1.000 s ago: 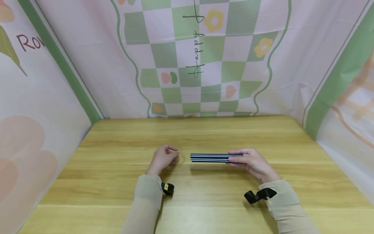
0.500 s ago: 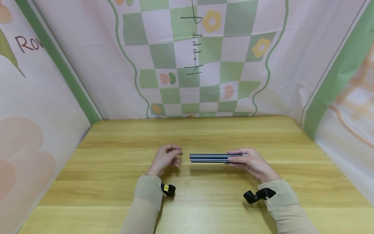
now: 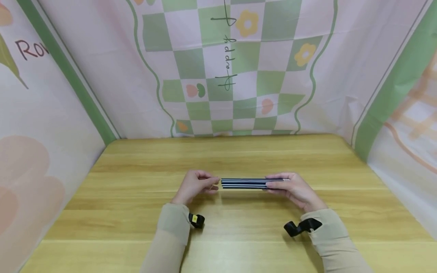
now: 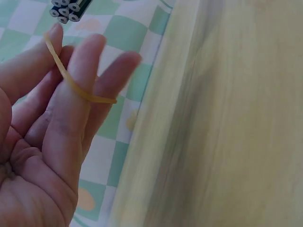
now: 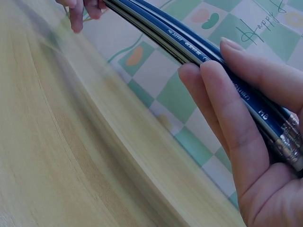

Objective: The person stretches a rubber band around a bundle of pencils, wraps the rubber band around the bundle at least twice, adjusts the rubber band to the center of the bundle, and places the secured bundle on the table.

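Observation:
A bundle of several dark blue, white-striped pencils (image 3: 244,183) lies level in the air above the table. My right hand (image 3: 297,190) grips it near the end with metal ferrules; HB lettering shows on the pencils (image 5: 258,109) in the right wrist view. At the other end, unsharpened tips (image 4: 65,11) face my left hand (image 3: 195,185), whose fingertips are just beside them. A thin yellow rubber band (image 4: 76,90) is stretched across the spread thumb and fingers of the left hand in its wrist view. Whether the band touches the pencils I cannot tell.
Beneath both hands is a light wooden table (image 3: 246,231). Its far edge meets a green-and-white checked cloth (image 3: 246,83). Printed cloth walls stand at the left (image 3: 30,110) and right (image 3: 406,182). Black camera straps sit on both wrists.
My left hand has moved right, up to the tips of the pencils. Its fingers have spread inside the rubber band, which hung loose from them earlier. The right hand has stayed in place.

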`<state>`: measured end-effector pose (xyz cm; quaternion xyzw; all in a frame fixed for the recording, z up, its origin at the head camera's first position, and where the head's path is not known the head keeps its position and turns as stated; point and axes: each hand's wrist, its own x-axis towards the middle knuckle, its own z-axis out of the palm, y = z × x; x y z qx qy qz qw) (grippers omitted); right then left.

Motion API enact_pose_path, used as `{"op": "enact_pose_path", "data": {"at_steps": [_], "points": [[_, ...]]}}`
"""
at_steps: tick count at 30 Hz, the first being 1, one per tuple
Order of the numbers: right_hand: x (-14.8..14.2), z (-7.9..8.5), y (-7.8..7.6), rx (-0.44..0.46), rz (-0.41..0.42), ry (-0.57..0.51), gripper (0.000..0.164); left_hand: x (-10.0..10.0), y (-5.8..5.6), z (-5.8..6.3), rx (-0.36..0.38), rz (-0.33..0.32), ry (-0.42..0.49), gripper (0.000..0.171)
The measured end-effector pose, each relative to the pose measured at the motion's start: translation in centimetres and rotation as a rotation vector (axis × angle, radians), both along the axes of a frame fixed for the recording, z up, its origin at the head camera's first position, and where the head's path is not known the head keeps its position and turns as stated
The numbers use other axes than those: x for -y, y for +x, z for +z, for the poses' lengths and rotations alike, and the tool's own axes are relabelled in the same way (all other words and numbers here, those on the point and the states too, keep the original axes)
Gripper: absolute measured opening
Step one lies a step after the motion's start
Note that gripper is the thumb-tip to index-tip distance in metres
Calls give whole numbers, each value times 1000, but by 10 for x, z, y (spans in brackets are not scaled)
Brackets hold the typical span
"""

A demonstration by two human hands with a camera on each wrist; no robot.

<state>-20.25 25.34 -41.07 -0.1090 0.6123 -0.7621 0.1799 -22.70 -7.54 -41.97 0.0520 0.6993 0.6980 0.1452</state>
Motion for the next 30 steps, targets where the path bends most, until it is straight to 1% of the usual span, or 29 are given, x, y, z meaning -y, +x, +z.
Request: {"op": "enact_pose_path", "data": {"at_steps": [2, 4, 6, 9, 13, 16, 19, 22, 27, 30], "points": [[0, 1, 0, 3, 1, -5, 30, 0, 1, 1, -11, -30, -44, 20], [1, 1, 0, 8, 3, -11, 30, 0, 1, 2, -16, -52, -56, 25], [1, 1, 0, 13, 3, -14, 31, -1, 1, 3, -14, -69, -37, 31], [1, 0, -1, 20, -2, -13, 31, -2, 2, 4, -6, -94, 16, 41], [0, -1, -2, 20, -5, -14, 31, -4, 4, 6, -15, -143, 55, 53], [1, -1, -2, 16, -3, -14, 32, -7, 7, 8, -25, -191, 60, 60], [3, 0, -1, 13, -4, -13, 32, -13, 10, 10, -20, -223, 61, 63], [7, 3, 1, 7, -10, -12, 31, -19, 12, 12, -22, -232, 66, 65], [15, 7, 4, 9, -24, -21, 31, -29, 14, 11, -32, -228, 134, 64], [18, 9, 4, 15, -35, -30, 31, -32, 14, 10, -19, -219, 187, 61]]}}
